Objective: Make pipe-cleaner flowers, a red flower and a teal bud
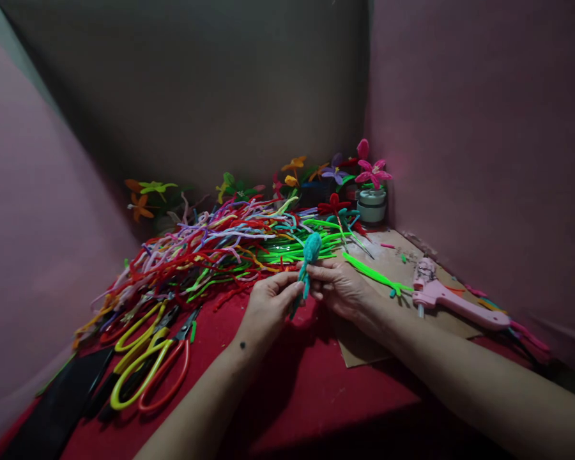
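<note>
A teal pipe-cleaner bud (pixel 312 248) stands upright between my hands, its rounded fuzzy head on top and twisted ends hanging below. My left hand (pixel 271 300) pinches the lower stem between thumb and fingers. From the other side, my right hand (pixel 338 286) grips it just under the head, with thumb and forefinger closed. The fingertips cover part of the stem. Behind the hands lies a big heap of multicoloured pipe cleaners (pixel 206 243), with bright green ones (pixel 301 248) nearest the bud.
A pink glue gun (pixel 455 303) lies on a cardboard sheet (pixel 364 348) at right, beside green pipe cleaners (pixel 376 273). Yellow-handled pliers (pixel 138 370) and red-handled scissors (pixel 165 390) lie at left on the red cloth (pixel 287 428). Pipe-cleaner flowers and a small pot (pixel 371 207) line the back wall.
</note>
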Action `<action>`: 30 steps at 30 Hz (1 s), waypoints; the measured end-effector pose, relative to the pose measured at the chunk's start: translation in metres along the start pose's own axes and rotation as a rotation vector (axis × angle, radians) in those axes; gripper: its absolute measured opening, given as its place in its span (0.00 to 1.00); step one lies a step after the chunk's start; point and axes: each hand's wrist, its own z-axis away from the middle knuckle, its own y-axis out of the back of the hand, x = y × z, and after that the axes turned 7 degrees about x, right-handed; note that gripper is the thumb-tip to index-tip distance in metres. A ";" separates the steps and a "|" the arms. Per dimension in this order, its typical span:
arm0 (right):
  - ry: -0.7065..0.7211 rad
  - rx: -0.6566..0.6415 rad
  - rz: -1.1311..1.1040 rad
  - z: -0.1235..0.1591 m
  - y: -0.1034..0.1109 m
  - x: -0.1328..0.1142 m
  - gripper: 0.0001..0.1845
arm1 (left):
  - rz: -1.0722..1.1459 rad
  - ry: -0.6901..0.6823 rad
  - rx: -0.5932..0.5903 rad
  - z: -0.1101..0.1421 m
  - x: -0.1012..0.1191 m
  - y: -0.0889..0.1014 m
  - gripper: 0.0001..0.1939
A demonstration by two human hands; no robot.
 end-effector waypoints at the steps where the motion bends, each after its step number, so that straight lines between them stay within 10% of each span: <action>1: 0.000 -0.018 -0.009 0.000 0.000 -0.001 0.10 | 0.020 0.019 0.000 0.000 0.001 0.001 0.10; 30: 0.133 0.004 0.057 0.001 -0.004 0.005 0.14 | -0.020 0.072 -0.008 0.002 -0.005 -0.002 0.10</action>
